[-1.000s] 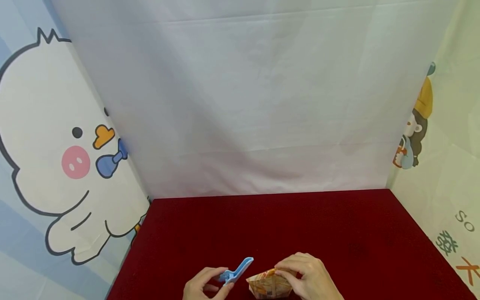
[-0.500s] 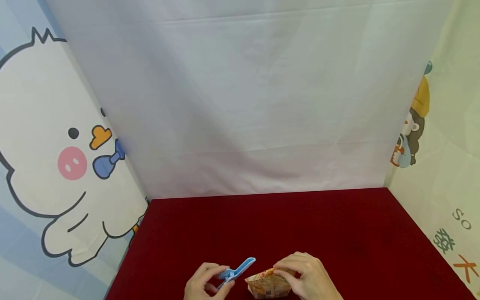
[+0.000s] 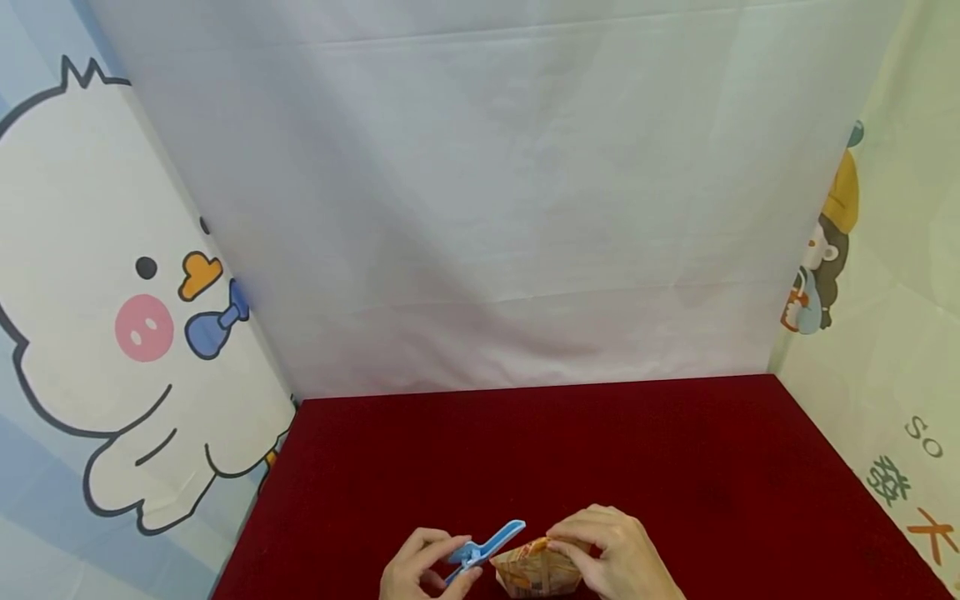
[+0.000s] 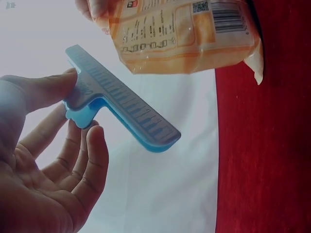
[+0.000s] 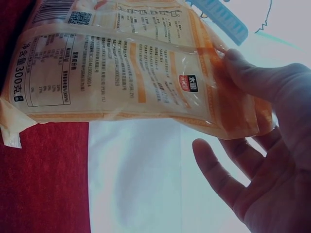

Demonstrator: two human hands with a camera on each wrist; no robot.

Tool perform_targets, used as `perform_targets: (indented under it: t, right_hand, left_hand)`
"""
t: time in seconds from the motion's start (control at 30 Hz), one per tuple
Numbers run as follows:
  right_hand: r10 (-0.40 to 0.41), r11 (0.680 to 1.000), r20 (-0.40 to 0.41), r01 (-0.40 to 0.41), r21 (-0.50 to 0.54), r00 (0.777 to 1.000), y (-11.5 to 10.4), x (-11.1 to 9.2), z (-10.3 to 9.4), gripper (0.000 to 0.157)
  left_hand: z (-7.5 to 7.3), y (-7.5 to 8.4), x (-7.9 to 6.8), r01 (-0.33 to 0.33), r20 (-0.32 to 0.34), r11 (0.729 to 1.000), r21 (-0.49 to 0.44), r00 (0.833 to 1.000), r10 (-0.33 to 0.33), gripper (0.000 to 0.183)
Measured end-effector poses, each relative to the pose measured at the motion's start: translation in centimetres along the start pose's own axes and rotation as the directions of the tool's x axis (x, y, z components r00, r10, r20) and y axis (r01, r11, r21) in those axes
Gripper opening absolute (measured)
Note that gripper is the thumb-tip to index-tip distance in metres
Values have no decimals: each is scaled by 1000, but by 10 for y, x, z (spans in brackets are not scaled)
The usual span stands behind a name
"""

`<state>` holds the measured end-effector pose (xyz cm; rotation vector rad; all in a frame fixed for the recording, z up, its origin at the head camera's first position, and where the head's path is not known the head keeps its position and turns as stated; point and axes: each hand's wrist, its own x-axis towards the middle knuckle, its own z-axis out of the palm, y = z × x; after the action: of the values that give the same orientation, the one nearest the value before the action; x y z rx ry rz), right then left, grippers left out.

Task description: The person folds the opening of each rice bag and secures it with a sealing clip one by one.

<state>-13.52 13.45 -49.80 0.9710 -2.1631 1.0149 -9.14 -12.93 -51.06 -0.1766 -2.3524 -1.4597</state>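
My left hand [image 3: 426, 567] pinches a blue bag clip [image 4: 124, 99] by its handle tabs, thumb on one side and fingertips on the other. The clip's long bar slants up toward the right in the head view, its end close to the bag's left corner. With thumb and fingers, my right hand [image 3: 617, 552] grips the top edge of an orange-and-cream food bag [image 5: 121, 73]. Printed text, a QR code and a barcode show on the bag. Its lower part rests near the front of the dark red table.
The dark red tabletop [image 3: 540, 458] stretches behind both hands. A white cloth [image 3: 510, 208] hangs at its back edge. Printed cloths stand at the sides, with a cartoon duck [image 3: 97, 275] on the left one.
My left hand has moved right with the bag clip, bringing the clip's end close to the bag. The right hand and the bag have stayed almost still.
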Motion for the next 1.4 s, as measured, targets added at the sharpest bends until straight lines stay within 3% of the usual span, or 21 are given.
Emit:
perform_targets:
  t: [0.23,0.47,0.73,1.0,1.23,1.4]
  right_hand:
    - [15,1000,11,-15,3,1000,-1,0,1,28]
    - [24,999,12,-25,28,1000,-1,1,1,27]
    - [37,999,28,-38,30,999,-2,3,0,29]
    - [24,999,21,-25,32,999,-2,3,0,27]
    - [-11,999,5,11,31,1000,2,3,1,27]
    - [-10,999,3,10,31,1000,2,3,1,26]
  left_hand:
    - [2,0,-1,-49,-23,999,13,999,49,34]
    - [5,-3,-1,-44,-29,999,-23,999,43,34]
    - [8,-5,-3,-112,-55,994,-1,992,112,40]
    - [10,-9,-4,-159,-69,987,-37,985,156,37]
    - [13,-14,-1,-258,-93,965,-41,963,253,36]
    - [14,-16,1,-275,-89,961,-25,958,272,34]
